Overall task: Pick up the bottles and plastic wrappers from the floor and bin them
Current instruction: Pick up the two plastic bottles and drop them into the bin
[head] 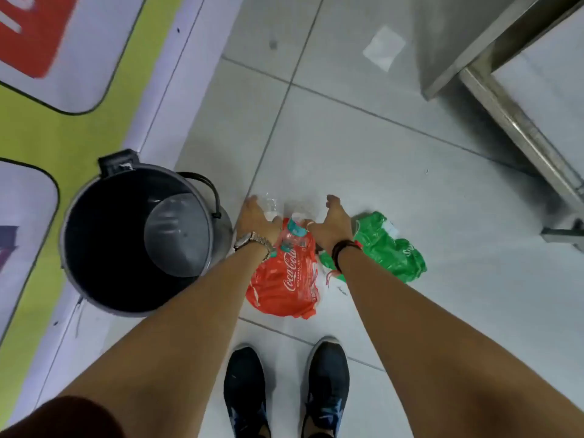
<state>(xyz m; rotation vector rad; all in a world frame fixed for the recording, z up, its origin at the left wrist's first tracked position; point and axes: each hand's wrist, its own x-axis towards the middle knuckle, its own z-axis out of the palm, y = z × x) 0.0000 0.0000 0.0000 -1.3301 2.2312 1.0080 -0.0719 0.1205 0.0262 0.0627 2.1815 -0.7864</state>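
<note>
Hands reached down to the tiled floor [363,147] together, arms bare. The left hand [257,221], with a metal watch at its wrist, had its fingers [251,202] curled onto a clear plastic bottle [271,205] lying on the floor; whether they had closed fully I could not tell. The right hand [331,224], a dark band at its wrist, held its fingers [331,199] spread and hooked downward, gripping nothing. Between the two hands lay another clear bottle with a teal label [292,232], resting on a red Coca-Cola wrapper [284,279]. A green wrapper [385,248] lay just right of the right fingers. The dark bin [104,216] stood open, just left of the left fingers. Dark shoes [328,384] showed below.
</note>
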